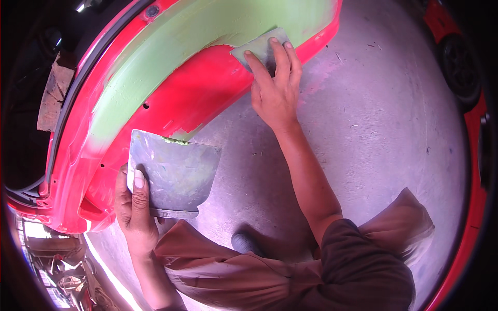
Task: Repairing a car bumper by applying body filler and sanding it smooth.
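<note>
My left hand [136,210] grips a flat grey mixing plate [179,171] by its left edge, thumb on top. A bit of green filler [175,140] clings to the plate's upper edge. With spread fingers, my right hand [277,98] presses a thin grey spreader [261,46] against a red car door panel [207,78]. Light green filler [140,72] coats a wide curved band of that panel. The spreader lies across the border between green and bare red. Its lower edge is partly hidden by my fingers.
Grey concrete floor [373,119] lies below and to the right. Another red car with a dark wheel [460,70] stands along the right rim. A brown piece [55,93] sits beyond the door's dark edge seal. Assorted parts [70,274] clutter the lower left.
</note>
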The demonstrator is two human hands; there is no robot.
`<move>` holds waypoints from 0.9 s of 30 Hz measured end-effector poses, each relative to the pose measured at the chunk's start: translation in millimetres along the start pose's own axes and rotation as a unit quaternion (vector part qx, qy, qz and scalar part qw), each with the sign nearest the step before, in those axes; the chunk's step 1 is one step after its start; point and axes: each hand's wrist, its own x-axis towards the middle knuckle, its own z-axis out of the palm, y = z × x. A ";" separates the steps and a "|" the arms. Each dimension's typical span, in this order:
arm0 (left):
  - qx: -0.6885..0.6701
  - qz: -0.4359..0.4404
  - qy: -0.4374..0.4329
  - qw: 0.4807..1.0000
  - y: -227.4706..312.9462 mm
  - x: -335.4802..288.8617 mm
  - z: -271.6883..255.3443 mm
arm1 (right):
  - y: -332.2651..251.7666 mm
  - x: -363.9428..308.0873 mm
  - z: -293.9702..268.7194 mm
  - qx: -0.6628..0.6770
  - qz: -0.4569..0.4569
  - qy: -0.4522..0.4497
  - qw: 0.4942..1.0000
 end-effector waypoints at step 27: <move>-0.063 0.002 -0.054 0.997 1.3 5.8 0.4 | -66.0 0.6 -71.9 0.378 0.119 -0.019 0.918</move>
